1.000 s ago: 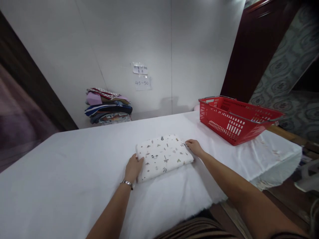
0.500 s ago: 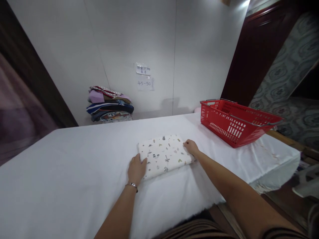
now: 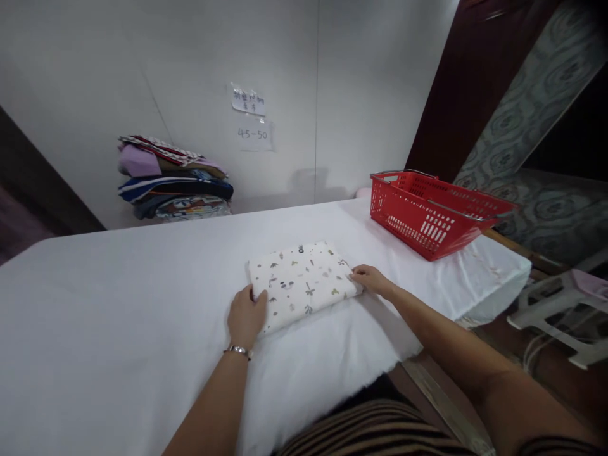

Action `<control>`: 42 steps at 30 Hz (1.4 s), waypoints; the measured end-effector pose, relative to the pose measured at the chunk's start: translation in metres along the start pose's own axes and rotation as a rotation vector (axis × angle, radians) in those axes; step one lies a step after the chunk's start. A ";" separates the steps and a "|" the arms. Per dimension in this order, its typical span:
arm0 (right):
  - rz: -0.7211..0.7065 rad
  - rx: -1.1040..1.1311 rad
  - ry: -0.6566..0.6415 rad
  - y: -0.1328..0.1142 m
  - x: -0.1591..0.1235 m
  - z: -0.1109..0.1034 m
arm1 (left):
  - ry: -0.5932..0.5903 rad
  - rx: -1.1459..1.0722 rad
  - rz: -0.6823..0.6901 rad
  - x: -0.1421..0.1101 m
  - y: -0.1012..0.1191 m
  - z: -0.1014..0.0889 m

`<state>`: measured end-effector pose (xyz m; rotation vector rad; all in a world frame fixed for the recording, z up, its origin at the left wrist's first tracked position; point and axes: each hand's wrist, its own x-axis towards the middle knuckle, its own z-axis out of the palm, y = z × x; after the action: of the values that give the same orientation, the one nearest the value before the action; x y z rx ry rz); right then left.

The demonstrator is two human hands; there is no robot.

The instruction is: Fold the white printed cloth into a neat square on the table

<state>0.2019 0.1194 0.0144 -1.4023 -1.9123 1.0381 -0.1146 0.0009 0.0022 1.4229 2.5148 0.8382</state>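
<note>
A folded white cloth (image 3: 304,278) printed with small plants and figures lies flat on the white-covered table. My left hand (image 3: 247,316), with a bracelet at the wrist, grips its left edge, thumb on top; the other fingertips are partly hidden at the edge. At the right edge, close to the near right corner, my right hand (image 3: 373,279) pinches the cloth between thumb and fingers.
A red plastic basket (image 3: 427,218) with metal handles stands at the table's (image 3: 118,316) back right. Folded clothes (image 3: 175,180) are stacked behind the back edge at left. Paper signs (image 3: 254,134) hang on the wall. A white stool (image 3: 560,316) stands at right.
The view has turned a little, so the table and basket appear further left and higher. My right hand has slid along the cloth's right edge toward the near corner; my left stays at its edge.
</note>
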 end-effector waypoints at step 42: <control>0.154 -0.632 0.059 -0.020 0.080 0.036 | 0.041 -0.060 0.005 -0.003 -0.001 0.003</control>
<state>0.1387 0.1829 0.0100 -1.9145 -2.2190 0.4472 -0.1125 -0.0012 -0.0018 1.4082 2.4946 0.9445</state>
